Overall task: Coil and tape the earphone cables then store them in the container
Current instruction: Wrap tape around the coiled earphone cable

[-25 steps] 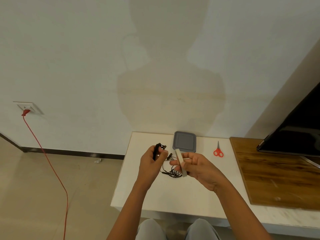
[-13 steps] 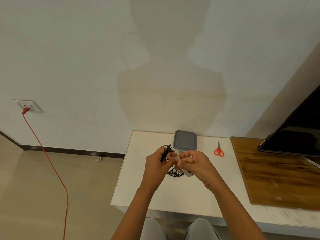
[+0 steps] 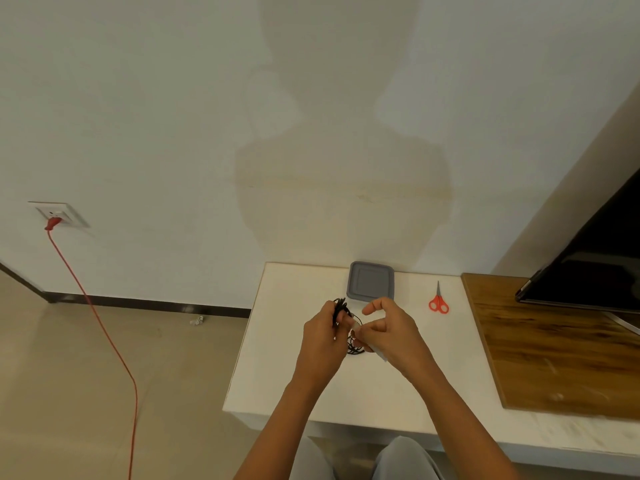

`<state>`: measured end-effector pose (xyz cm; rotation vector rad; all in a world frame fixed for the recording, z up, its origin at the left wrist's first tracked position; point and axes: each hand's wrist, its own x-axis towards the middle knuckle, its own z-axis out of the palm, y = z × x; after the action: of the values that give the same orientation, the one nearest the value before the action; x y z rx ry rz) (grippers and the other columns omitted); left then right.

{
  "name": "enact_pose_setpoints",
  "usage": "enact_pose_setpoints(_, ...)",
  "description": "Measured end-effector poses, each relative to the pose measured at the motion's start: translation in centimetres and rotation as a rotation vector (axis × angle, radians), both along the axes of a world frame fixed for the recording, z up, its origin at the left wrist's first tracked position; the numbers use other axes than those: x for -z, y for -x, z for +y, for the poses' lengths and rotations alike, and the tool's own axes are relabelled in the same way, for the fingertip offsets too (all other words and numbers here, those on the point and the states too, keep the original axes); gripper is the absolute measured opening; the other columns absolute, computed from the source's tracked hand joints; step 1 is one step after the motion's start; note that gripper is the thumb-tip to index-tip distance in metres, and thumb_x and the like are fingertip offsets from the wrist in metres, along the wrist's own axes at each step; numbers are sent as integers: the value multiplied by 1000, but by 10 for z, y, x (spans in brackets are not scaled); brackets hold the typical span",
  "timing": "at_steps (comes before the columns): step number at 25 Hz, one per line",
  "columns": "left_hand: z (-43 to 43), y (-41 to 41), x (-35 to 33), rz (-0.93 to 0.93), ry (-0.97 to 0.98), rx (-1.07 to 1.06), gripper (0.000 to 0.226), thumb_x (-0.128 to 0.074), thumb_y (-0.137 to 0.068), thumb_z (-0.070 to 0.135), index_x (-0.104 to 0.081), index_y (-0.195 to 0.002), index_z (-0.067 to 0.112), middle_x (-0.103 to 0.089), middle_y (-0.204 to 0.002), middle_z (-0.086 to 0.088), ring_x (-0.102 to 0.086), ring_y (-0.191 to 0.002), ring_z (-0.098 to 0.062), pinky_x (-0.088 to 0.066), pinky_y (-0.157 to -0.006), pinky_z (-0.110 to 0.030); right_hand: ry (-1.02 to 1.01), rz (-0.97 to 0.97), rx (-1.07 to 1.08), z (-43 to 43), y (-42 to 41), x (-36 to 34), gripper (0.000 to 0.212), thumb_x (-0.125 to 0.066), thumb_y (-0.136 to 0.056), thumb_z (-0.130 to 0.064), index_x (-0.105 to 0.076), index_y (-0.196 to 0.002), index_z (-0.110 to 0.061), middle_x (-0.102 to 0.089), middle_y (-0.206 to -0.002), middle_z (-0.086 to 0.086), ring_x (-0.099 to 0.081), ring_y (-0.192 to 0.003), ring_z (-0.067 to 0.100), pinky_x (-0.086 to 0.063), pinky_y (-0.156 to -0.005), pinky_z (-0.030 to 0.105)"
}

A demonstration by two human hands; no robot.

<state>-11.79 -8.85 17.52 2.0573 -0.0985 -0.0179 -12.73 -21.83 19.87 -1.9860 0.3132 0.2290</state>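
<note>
A bundle of black earphone cable (image 3: 338, 310) is pinched in the closed fingers of a person's left hand (image 3: 323, 336), held above the middle of a white table (image 3: 287, 368). The right hand (image 3: 389, 332) meets it from the right, thumb and fingers closed on a pale roll of tape (image 3: 377, 351) whose edge shows below the palm, while the index finger is raised free. A second tangle of black cable (image 3: 355, 346) lies on the tabletop just under and between the two hands; whether it joins the held bundle cannot be told. Just beyond the hands, at the far edge of the table, sits a grey square container (image 3: 370, 280) with its lid on. Red-handled scissors (image 3: 438, 301) lie well to its right, closed, blades pointing away. Right of the table a wooden board (image 3: 554, 348) carries a dark screen (image 3: 595, 271). On the far left, a red cord (image 3: 104, 327) runs from a wall socket (image 3: 57, 213) down across the tiled floor (image 3: 86, 393). The person's grey-clad knees (image 3: 398, 459) show at the near edge.
</note>
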Motion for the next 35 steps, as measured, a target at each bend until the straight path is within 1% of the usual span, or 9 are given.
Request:
enact_pose_setpoints(2,0,-4,0,71,62,-70,15,-51,-97,15,-49,-82,15,-54,-68,11,-50,-54,-1,-40,-54,-9,123,-51,-14,-1,0,6,15,-61,-90,-15,-51,-96,-24,-72,-81,3,-68,-69,6,-53,-66,20)
enact_pose_setpoints(5,7,-11,4,134,115,-163,20,-59,-92,19,-48,-76,16,-61,-73,-2,-47,-60,-7,-39,-54,-10,139,-45,-20,-4,0,11,14,-59,-91,-13,-52,-98,-22,-71,-80,0,-67,-72,3,-51,-67,18)
enact_pose_setpoints(9,8,-6,8,162,155,-56,16,-71,-85,21,-55,-86,18,-68,-86,14,-51,-60,-7,-45,-59,-8,149,-76,-33,-4,2,9,15,-63,-89,-16,-53,-101,-20,-69,-78,-5,-63,-70,1,-46,-61,11)
enact_pose_setpoints(12,3,-3,9,105,106,-33,20,-74,-82,22,-53,-83,22,-69,-85,12,-42,-53,-5,-46,-57,-11,177,-106,-49,-3,1,6,16,-63,-89,-29,-52,-99,-22,-65,-82,-8,-59,-68,-4,-42,-56,6)
enact_pose_setpoints(16,1,-4,7,66,79,-30,36,-71,-84,12,-45,-70,34,-70,-84,4,-60,-63,5,-47,-64,-6,185,-106,-77,-5,3,3,9,-57,-93,-21,-50,-98,-23,-65,-86,-5,-64,-77,4,-43,-60,8)
enact_pose_setpoints(22,0,-2,6,6,64,-60,37,-66,-87,11,-42,-66,30,-58,-68,3,-52,-60,-9,-47,-60,-12,200,-104,-140,-2,3,2,13,-57,-94,-22,-47,-103,-24,-68,-100,-2,-60,-82,4,-43,-63,6)
enact_pose_setpoints(25,0,-3,7,-19,5,-49,25,-62,-91,15,-45,-75,25,-55,-68,10,-48,-54,-6,-43,-57,-11,221,-119,-134,-1,2,4,15,-58,-93,-21,-47,-104,-24,-65,-97,-5,-57,-73,-6,-43,-57,2)
enact_pose_setpoints(29,-5,-1,8,-50,-59,3,11,-52,-97,18,-46,-88,21,-50,-68,15,-47,-54,-6,-40,-54,-10,261,-132,-116,0,3,7,16,-58,-93,-22,-51,-107,-18,-61,-92,-6,-55,-67,-4,-43,-55,4)
enact_pose_setpoints(35,-7,-4,11,1,-38,68,9,-44,-100,18,-44,-91,19,-51,-70,12,-47,-54,-7,-40,-51,-16,273,-142,-97,2,2,10,15,-57,-93,-19,-52,-107,-15,-69,-106,5,-59,-81,6,-43,-57,2)
